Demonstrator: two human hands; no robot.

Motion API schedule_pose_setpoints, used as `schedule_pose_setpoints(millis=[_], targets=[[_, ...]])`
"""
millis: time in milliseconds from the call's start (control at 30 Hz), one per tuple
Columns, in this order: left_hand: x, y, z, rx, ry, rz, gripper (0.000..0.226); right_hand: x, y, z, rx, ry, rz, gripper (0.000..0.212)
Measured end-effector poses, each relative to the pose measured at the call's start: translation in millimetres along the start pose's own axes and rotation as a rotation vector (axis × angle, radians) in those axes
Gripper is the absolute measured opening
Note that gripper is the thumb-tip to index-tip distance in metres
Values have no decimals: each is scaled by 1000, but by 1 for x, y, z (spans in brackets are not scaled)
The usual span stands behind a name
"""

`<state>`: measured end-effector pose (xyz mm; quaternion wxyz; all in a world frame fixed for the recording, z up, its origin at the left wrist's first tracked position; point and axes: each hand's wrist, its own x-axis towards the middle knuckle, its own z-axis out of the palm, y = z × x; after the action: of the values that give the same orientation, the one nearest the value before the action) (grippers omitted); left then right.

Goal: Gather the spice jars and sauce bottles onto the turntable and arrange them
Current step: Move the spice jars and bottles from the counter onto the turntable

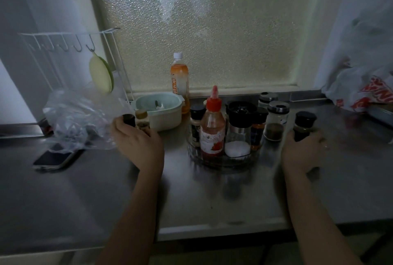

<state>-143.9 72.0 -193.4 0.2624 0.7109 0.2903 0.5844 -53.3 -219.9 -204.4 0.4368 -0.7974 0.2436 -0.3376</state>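
Observation:
A clear turntable (221, 163) stands mid-counter. On it are a red-capped sauce bottle (212, 128), a black-lidded salt grinder (239, 128), a white spice jar (196, 124) and an orange-labelled jar (258, 128). My left hand (136, 141) grips two small jars left of the turntable: a black-capped jar (129, 119) and a brown spice jar (142, 120). To the right, my right hand (303, 149) grips a dark black-capped jar (303, 125). Two silver-lidded glass jars (276, 120) stand behind the turntable on the right.
A tall orange drink bottle (179, 79) and a pale bowl (159, 109) stand by the frosted window. A crumpled clear bag (78, 113) and a phone (55, 157) lie at left. A white-and-red plastic bag (365, 92) sits far right. A wire rack (70, 41) holds a sponge.

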Motion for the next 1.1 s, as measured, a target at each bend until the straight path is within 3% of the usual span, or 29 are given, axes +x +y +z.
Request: schedule_pose_setpoints(millis=[100, 200, 267, 333, 500, 600, 700, 833, 1100], targets=[[-1, 0, 1, -22, -26, -89, 58, -4, -2, -4, 128, 13, -71, 48], [-2, -1, 2, -16, -86, -268, 65, -8, -8, -9, 448, 43, -244, 51], [1, -9, 3, -29, -145, -437, 56, -18, -15, -12, 608, -43, -345, 51], [5, -14, 3, -70, -166, -490, 41, -26, -21, -11, 643, -188, -400, 50], [2, 5, -2, -237, -89, -339, 37, -28, -24, -4, 579, -412, -357, 43], [-9, 17, 4, -378, -206, -178, 32, -27, -19, 3, 548, -508, -380, 45], [-22, 26, 10, -462, -399, -66, 30, -31, -18, 3, 518, -577, -428, 33], [-28, 30, 11, -560, -433, -75, 31, -36, -19, 0, 385, -671, -543, 18], [-24, 35, 3, -655, -287, -105, 35, -47, -19, -3, 361, -738, -661, 24]])
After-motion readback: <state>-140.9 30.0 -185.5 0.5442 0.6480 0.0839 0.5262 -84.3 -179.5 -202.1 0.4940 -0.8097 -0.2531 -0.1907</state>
